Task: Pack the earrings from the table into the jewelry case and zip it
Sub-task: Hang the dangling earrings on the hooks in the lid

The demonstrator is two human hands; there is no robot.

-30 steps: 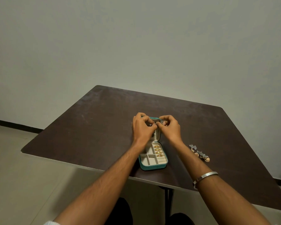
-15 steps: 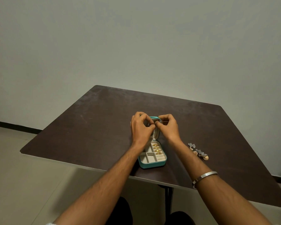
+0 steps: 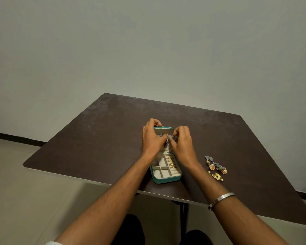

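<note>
Teal jewelry case (image 3: 166,179) lies open at table centre. Our left hand (image 3: 153,138) and right hand (image 3: 182,141) pinch a dark earring (image 3: 166,143) against its raised lid. Next, we judge: fasten it, then fetch loose earrings (image 3: 216,167) at three o'clock.

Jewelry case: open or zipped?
Open. The case has its lid raised, its compartments showing, while left hand and right hand work an earring at the lid.

Matt dark table (image 3: 99,138) — shiny metal bangle (image 3: 221,198)
</note>
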